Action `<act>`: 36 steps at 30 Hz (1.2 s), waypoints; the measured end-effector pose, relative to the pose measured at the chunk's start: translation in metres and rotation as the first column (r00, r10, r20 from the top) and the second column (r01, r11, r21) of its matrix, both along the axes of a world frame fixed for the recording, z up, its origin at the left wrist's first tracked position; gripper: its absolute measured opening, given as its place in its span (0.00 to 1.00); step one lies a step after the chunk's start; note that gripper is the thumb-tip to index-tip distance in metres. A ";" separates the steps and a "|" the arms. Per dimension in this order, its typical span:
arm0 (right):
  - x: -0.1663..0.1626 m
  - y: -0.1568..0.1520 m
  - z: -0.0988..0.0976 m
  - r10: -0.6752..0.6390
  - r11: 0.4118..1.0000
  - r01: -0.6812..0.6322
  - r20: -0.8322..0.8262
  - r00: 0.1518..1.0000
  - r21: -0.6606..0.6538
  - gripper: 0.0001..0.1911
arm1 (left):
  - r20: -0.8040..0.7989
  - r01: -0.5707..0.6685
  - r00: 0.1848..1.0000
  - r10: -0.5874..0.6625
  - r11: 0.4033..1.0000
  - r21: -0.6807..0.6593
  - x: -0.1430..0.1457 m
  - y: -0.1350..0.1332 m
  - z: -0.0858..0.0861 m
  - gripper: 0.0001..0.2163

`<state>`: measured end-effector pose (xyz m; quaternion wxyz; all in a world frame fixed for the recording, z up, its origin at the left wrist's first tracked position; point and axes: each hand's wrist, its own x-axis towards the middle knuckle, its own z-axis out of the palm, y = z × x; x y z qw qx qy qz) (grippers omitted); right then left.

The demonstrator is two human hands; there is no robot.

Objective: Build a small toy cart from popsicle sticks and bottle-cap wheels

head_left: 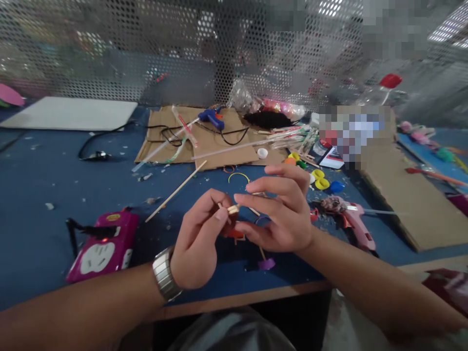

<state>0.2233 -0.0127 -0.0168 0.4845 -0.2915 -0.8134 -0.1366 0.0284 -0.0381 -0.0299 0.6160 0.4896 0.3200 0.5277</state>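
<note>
Between the thumb and curled fingers of my left hand (199, 239), which wears a metal watch (167, 274), a small piece made of pale wooden sticks (233, 209) is pinched. My right hand (281, 214) is just beside it, fingers spread and thumb apart, with the fingertips close to the piece's end; whether they touch it I cannot tell. Below the hands, partly hidden, are an orange part (236, 234) and a purple cap (266, 264) with a thin stick. A long wooden stick (176, 191) lies on the table to the left.
A magenta power strip (106, 246) with a plugged-in cord sits at the left. At the right lies a pink glue gun (360, 226) near cardboard (420, 204). A blue glue gun (212, 118) rests on cardboard behind. Yellow bottle caps (321, 184) and scraps dot the blue table (124, 183).
</note>
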 end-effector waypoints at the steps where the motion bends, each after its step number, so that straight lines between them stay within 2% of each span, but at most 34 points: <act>1: 0.000 -0.001 0.001 -0.006 1.000 0.006 -0.007 1.000 -0.017 0.14 | 0.004 0.004 1.000 -0.004 1.000 -0.006 0.000 -0.001 0.000 0.10; 7: 0.002 -0.007 0.009 -0.025 0.996 0.022 -0.025 0.999 -0.081 0.11 | -0.008 -0.012 1.000 0.012 1.000 -0.007 0.001 -0.005 -0.001 0.08; 11: 0.001 -0.005 0.012 -0.040 0.996 0.036 -0.050 0.998 -0.077 0.09 | -0.108 -0.008 0.994 0.022 0.992 0.130 -0.001 -0.009 -0.007 0.06; 14: 0.002 -0.004 0.013 -0.028 0.999 0.027 -0.062 0.998 -0.023 0.07 | -0.167 0.005 0.985 0.036 0.971 0.240 -0.002 -0.007 -0.007 0.05; 17: 0.002 -0.004 0.012 -0.016 1.000 0.016 -0.096 0.995 -0.002 0.06 | -0.190 -0.003 0.980 0.060 0.958 0.286 0.000 -0.004 -0.004 0.04; 21: 0.000 -0.006 0.010 -0.032 0.998 0.024 -0.156 0.987 -0.052 0.05 | -0.214 -0.004 0.975 0.066 0.960 0.278 0.002 -0.004 0.001 0.04; 31: -0.002 -0.007 0.010 -0.059 0.997 0.049 -0.170 0.984 -0.061 0.07 | -0.255 -0.035 0.961 0.108 0.961 0.275 0.002 -0.003 0.003 0.02; 36: -0.004 -0.006 0.009 -0.018 0.997 0.003 -0.205 0.979 -0.072 0.06 | -0.209 -0.042 0.974 0.081 0.982 0.183 0.002 -0.004 0.006 0.03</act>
